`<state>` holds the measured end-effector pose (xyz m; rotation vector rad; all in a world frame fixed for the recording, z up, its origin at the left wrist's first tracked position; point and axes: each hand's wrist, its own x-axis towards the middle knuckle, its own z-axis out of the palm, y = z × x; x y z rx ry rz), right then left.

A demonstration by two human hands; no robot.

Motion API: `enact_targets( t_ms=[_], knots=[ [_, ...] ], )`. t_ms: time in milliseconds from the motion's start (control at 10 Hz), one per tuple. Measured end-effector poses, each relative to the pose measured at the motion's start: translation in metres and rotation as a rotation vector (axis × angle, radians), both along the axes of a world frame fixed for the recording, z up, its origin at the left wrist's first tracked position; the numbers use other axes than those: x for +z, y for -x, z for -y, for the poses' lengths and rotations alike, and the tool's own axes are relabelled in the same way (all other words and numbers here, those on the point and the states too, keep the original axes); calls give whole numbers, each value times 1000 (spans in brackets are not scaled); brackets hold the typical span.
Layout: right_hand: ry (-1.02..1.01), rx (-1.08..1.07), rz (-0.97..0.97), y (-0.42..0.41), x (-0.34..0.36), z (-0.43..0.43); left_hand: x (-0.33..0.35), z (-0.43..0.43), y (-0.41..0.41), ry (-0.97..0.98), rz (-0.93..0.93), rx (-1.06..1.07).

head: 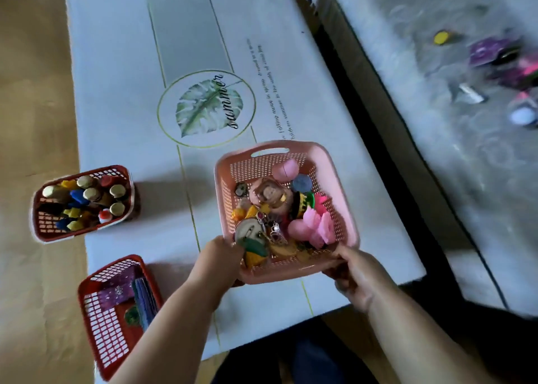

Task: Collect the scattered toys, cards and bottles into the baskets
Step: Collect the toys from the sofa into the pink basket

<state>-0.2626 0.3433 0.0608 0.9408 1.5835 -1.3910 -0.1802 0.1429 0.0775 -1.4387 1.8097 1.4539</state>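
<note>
- Head view, the deciding relation: the leftover pieces, among them a yellow piece (441, 37) and a purple card (492, 51), lie blurred on the grey surface (407, 98). They are far and to the right of both hands, across the dark strip that runs along the right edge of the white printed mat (116, 92), so the right hand is judged the nearer one
- Head view, the thing in hand: the pink basket (270, 147) sits over the near right part of the mat, close to its near right corner. It is roughly square, with no clear long axis, and is turned slightly against the mat's edges, its handle slot on the far wall. It is filled with toys (279, 209). Whether it rests on the mat or is lifted cannot be told
- Head view, the hands: the left hand (217, 262) grips the basket's near left corner and the right hand (356, 276) grips its near right corner. The hands are apart, the near wall between them, both forearms reaching forward from the near edge
- Head view, the rest: the bottle basket (58, 236) stands at the mat's left edge and the card basket (102, 340) at its near left corner, both well apart from the pink basket
</note>
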Motion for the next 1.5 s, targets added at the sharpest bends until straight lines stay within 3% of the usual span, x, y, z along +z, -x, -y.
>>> enact_targets(
  t_ms=[100, 200, 500, 900, 1200, 1500],
  knots=[
    [32, -49, -12, -6, 5, -25, 1, -22, 1, 90, 74, -276],
    [71, -103, -32, -4, 12, -59, 19, -55, 19, -43, -18, 81],
    [-5, -304, -46, 46, 13, -187, 15, -167, 96, -110, -68, -144],
    [-118, -212, -277, 220, 18, -412, 1, -370, 265, -221, -86, -107],
    [-157, -173, -393, 331, 12, -459, -6, -411, 372, -152, -103, -99],
    [-133, -268, -352, 440, 8, -449, -27, -377, 498, -133, -37, -93]
  ],
)
